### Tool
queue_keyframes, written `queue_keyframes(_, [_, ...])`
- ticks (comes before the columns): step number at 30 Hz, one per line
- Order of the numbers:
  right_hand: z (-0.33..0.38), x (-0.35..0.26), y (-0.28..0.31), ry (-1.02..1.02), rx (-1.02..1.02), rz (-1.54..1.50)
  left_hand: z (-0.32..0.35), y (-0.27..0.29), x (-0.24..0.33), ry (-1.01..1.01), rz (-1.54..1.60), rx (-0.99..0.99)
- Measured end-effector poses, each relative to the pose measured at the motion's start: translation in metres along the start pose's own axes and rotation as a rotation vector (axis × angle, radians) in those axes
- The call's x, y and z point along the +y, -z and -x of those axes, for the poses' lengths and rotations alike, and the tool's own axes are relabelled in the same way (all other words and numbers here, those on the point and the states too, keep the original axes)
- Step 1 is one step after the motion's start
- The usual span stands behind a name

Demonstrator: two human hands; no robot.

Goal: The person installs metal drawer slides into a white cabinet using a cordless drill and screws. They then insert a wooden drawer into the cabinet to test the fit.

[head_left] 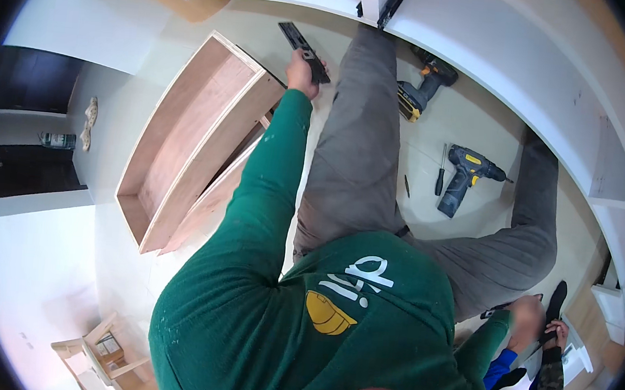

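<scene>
My left hand [304, 76] is closed around a black drawer slide [294, 39], held out over the floor between a wooden drawer box [183, 139] and my outstretched leg. At the lower right, my right hand [525, 322] is smeared, so its fingers do not show clearly. A dark object [495, 310] lies by its wrist, too small to name. A cordless drill [466, 173] rests on the floor between my legs, beside a black screwdriver [442, 171]. Farther off, a second cordless tool [426, 86] with a yellow-marked battery lies against my leg.
A white cabinet [474, 46] curves across the far side and right, with black slide rails [395, 3] on it. Another person's hand [557, 334], in a camouflage sleeve, is close to my right hand. A small wooden frame [102, 351] stands lower left. A thin dark bit [407, 186] lies on the tiles.
</scene>
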State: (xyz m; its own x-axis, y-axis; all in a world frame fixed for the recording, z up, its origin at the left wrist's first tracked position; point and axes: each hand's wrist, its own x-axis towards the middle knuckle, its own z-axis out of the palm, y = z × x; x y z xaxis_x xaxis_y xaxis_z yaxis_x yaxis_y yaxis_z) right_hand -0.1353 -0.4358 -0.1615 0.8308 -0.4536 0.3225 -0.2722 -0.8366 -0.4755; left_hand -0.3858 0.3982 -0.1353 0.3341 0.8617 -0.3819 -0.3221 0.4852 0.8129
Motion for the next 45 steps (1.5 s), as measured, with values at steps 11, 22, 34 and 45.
queue_keyframes(11, [0.023, -0.222, 0.067, 0.534, -0.145, -0.734, 0.209, -0.061, 0.071, -0.245, 0.262, -0.582])
queue_keyframes(22, [0.201, -0.439, 0.120, 1.167, -0.984, -1.137, 0.275, -0.181, 0.026, 0.078, 0.476, -0.830])
queue_keyframes(34, [0.191, -0.401, 0.079, 0.859, -1.065, -1.220, 0.279, -0.195, -0.026, 0.441, 0.497, -0.784])
queue_keyframes(45, [0.199, -0.390, 0.070, 0.882, -0.998, -1.146, 0.279, -0.205, -0.022, 0.505, 0.389, -0.829])
